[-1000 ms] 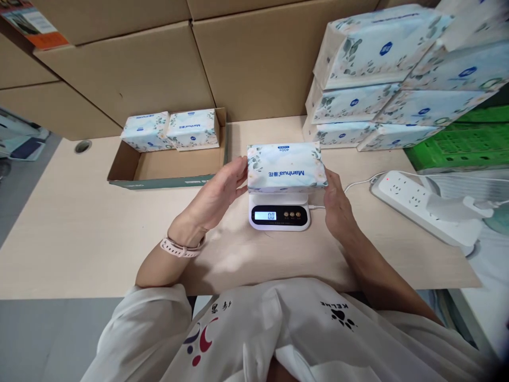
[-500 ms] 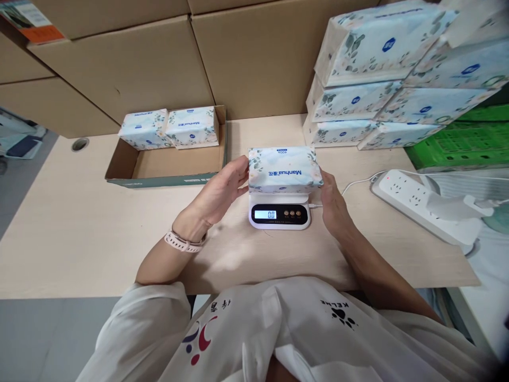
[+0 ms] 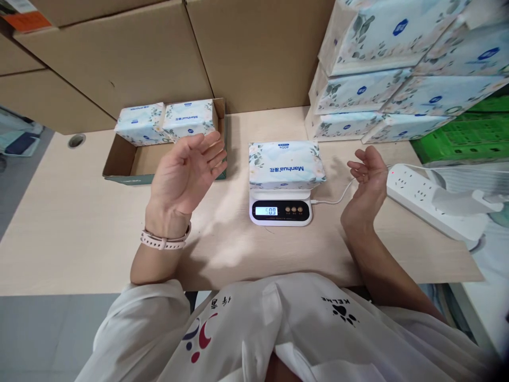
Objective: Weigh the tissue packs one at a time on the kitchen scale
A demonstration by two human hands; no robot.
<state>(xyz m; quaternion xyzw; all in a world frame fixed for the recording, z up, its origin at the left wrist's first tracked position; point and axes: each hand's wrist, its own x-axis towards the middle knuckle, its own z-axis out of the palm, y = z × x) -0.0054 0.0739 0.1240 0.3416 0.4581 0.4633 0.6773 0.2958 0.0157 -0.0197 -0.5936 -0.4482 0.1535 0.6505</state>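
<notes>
A pale blue floral tissue pack point(image 3: 286, 163) rests on the white digital scale point(image 3: 258, 218), covering most of its platform. Lit digits show on the scale's display point(image 3: 266, 211), though they are blurred mid-change. My left hand point(image 3: 185, 172) is open, palm up, left of the pack and in front of the cardboard tray point(image 3: 129, 179); it holds nothing. On the other side my right hand point(image 3: 366, 183) is held in the air, apart from the pack, fingers loosely curled and spread, with nothing in it. Two more tissue packs point(image 3: 189, 118) sit side by side in the tray.
Tissue packs point(image 3: 361, 91) are stacked at the back right, beside a green plastic crate point(image 3: 457, 140). A white power strip point(image 3: 433, 199) lies at the right, with a cable point(image 3: 338, 200) running to the scale. Large cardboard boxes point(image 3: 262, 58) line the back.
Both hands have let go of the tissue pack and moved apart, left hand leftward, right hand rightward. The pack now sits on the scale, and the display has left 0.0.
</notes>
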